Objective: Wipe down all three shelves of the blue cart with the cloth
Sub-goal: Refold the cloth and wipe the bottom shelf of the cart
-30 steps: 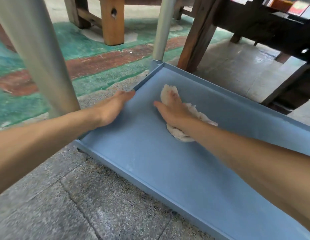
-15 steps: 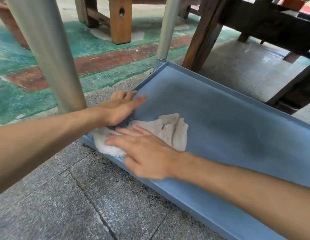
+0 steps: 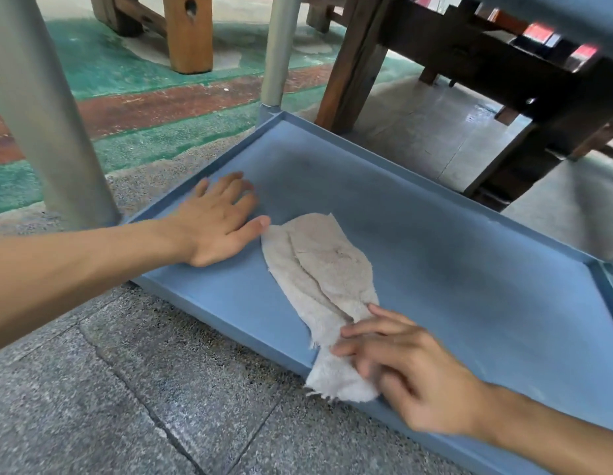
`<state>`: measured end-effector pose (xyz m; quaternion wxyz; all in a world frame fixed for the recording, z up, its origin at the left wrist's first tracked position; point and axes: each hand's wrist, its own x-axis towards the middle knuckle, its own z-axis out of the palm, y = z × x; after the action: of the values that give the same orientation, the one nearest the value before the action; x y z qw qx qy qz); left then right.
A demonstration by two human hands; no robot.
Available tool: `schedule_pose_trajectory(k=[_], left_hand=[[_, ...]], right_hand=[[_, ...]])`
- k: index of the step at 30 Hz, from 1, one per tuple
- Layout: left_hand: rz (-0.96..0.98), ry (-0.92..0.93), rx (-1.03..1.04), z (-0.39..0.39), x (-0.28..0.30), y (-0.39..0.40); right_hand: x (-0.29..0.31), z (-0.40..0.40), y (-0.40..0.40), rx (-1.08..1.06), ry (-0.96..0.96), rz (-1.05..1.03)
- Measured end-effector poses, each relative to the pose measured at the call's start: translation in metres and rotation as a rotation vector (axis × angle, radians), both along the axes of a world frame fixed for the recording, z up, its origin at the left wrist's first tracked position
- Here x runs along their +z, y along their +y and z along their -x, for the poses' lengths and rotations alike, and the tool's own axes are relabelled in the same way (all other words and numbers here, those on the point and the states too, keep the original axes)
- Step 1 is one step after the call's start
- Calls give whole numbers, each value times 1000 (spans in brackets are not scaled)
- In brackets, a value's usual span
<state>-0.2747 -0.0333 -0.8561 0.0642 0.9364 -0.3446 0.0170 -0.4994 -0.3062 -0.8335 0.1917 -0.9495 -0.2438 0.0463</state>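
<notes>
My left hand [image 3: 220, 231] lay flat and released on the bottom shelf [image 3: 452, 269] of the blue cart, palm down, fingers spread toward the far left rim and the thumb tip just touching the near corner of the cloth [image 3: 318, 269]. The cloth, a pale frayed terry rag, stretched in a long strip across the shelf floor from beside that thumb toward the front rim, and its lower end hung over the front edge onto the outside of the cart. My right hand [image 3: 411, 368] was at that lower end, fingers [image 3: 366, 329] lying on top of the rag where it crossed the rim; the hand was blurred, so I could only say it seemed to press or pinch the cloth rather than be sure of a full grasp. Two grey metal posts [image 3: 48, 108] rose from the left corners of the shelf. The cart stood on speckled grey floor tiles [image 3: 126, 389], with a green and red painted strip of floor [image 3: 126, 108] beyond it and dark wooden furniture legs [image 3: 353, 60] behind the back rim.
</notes>
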Motion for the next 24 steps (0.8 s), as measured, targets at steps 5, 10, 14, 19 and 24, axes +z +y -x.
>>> schedule_pose_trajectory(k=[5, 10, 14, 19, 24], left_hand=[[142, 204, -110, 17, 2, -35], [238, 260, -50, 13, -3, -35], [141, 150, -92, 19, -7, -26], [49, 32, -52, 26, -7, -36], [-108, -154, -71, 33, -16, -46]], right_hand=[[7, -18, 2, -156, -156, -191], [1, -82, 50, -267, -100, 79], [-28, -100, 80, -145, 58, 327], [-35, -89, 63, -177, 5, 339], [-34, -64, 13, -254, 30, 343]])
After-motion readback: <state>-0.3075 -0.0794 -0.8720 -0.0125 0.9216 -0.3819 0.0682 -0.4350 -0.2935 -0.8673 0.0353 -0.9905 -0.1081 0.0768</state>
